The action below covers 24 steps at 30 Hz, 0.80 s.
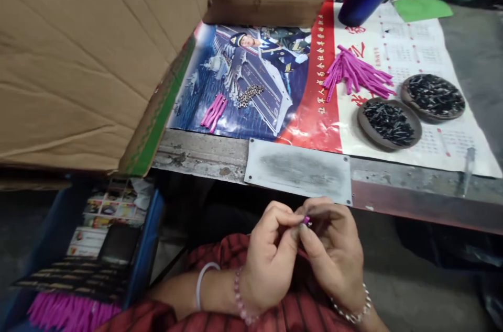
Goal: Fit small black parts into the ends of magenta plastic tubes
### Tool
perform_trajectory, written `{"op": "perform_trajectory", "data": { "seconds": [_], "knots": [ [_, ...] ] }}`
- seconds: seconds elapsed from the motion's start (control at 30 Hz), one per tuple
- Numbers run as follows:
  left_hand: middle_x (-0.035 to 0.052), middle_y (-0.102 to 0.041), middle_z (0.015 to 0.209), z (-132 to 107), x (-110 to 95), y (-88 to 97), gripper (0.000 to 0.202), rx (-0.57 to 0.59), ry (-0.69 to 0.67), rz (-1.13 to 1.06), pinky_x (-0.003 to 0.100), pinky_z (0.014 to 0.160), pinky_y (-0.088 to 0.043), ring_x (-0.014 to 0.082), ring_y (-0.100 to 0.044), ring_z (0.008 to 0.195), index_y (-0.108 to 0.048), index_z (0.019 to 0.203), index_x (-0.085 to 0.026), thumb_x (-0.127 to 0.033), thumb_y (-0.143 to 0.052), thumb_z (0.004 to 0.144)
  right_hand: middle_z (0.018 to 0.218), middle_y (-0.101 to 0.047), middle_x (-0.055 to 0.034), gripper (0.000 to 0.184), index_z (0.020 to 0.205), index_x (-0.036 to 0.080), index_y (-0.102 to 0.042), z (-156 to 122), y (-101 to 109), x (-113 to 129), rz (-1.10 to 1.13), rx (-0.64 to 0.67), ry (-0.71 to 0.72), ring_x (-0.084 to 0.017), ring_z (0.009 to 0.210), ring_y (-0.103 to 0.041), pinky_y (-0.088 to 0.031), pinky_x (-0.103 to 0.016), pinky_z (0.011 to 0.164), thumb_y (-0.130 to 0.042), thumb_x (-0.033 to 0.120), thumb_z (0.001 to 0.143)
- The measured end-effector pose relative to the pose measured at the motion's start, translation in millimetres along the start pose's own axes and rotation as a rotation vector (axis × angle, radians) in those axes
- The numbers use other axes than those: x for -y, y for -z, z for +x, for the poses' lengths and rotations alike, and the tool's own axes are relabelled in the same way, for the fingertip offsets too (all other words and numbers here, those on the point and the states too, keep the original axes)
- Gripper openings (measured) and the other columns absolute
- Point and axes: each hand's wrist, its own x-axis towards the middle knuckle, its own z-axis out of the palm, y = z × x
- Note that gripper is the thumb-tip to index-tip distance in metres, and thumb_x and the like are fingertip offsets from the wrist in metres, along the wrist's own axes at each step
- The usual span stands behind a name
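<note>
On my feed, lower centre: left hand (269, 258) and right hand (338, 251) pinched close, fingertips together on a small magenta piece (307, 220). Upper right, on the table (204, 153): magenta strips (359, 75) fanned near two bowls (416, 126).

Looks forward and down from the wearer's head — close above left hand (273, 261) and right hand (338, 253), out across the bench (200, 151) — and takes in cardboard (86, 54) at the left edge.
</note>
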Motion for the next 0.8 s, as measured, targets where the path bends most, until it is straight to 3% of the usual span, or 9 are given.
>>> {"op": "perform_trajectory", "data": {
  "seconds": [0.1, 0.2, 0.33, 0.4, 0.67, 0.8],
  "knots": [
    [0.0032, -0.056, 0.091, -1, -1, -1.3, 0.010, -0.004, 0.009, -0.009, 0.025, 0.072, -0.048, 0.0144, -0.058, 0.081, -0.065, 0.097, -0.019, -0.016, -0.056, 0.099, 0.090, -0.057, -0.0033, 0.029, 0.101, 0.022, -0.055, -2, 3, -1, -0.064, 0.058, 0.027, -0.016, 0.079, -0.058, -0.050, -0.027, 0.067, -0.045, 0.050, 0.103],
    [0.0026, -0.054, 0.090, -3, -1, -1.3, 0.010, 0.004, 0.005, -0.012, 0.024, 0.069, -0.046, 0.0134, -0.056, 0.079, -0.064, 0.098, -0.019, -0.015, -0.055, 0.099, 0.083, -0.056, -0.0025, 0.039, 0.094, 0.021, -0.055, -3, 4, 1, -0.134, 0.059, 0.077, -0.014, 0.068, -0.054, -0.045, -0.025, 0.057, -0.031, 0.048, 0.107],
    [0.0016, -0.054, 0.092, -5, -1, -0.1, 0.013, 0.017, -0.041, -0.007, 0.022, 0.072, -0.046, 0.0125, -0.056, 0.082, -0.064, 0.101, -0.021, -0.013, -0.053, 0.099, 0.080, -0.057, 0.0002, 0.011, 0.093, 0.020, -0.057, -5, 3, 6, -0.251, -0.030, 0.156, -0.011, 0.067, -0.055, -0.045, -0.022, 0.060, -0.052, 0.023, 0.102],
    [0.0010, -0.054, 0.093, -5, 0, 0.9, 0.016, 0.017, -0.068, -0.005, 0.021, 0.074, -0.047, 0.0121, -0.056, 0.083, -0.063, 0.103, -0.022, -0.012, -0.052, 0.099, 0.081, -0.059, 0.0008, 0.008, 0.093, 0.020, -0.058, -7, 2, 8, -0.284, -0.064, 0.177, -0.010, 0.070, -0.057, -0.047, -0.021, 0.064, -0.059, 0.013, 0.096],
    [0.0010, -0.054, 0.096, -10, -1, 3.7, 0.016, 0.008, -0.081, 0.001, 0.020, 0.075, -0.047, 0.0116, -0.057, 0.085, -0.063, 0.103, -0.022, -0.011, -0.051, 0.100, 0.088, -0.067, 0.0002, 0.014, 0.098, 0.021, -0.065, -18, 2, 14, -0.237, -0.091, 0.127, -0.011, 0.076, -0.064, -0.052, -0.020, 0.069, -0.066, 0.009, 0.091],
    [0.0004, -0.054, 0.094, -13, -1, 2.5, 0.014, 0.016, -0.057, -0.036, 0.019, 0.073, -0.048, 0.0104, -0.056, 0.082, -0.063, 0.101, -0.022, -0.013, -0.053, 0.099, 0.086, -0.068, 0.0002, 0.011, 0.095, 0.022, -0.068, -23, 2, 13, -0.121, -0.089, 0.039, -0.012, 0.071, -0.066, -0.054, -0.022, 0.063, -0.066, 0.011, 0.091]
  ]
}}
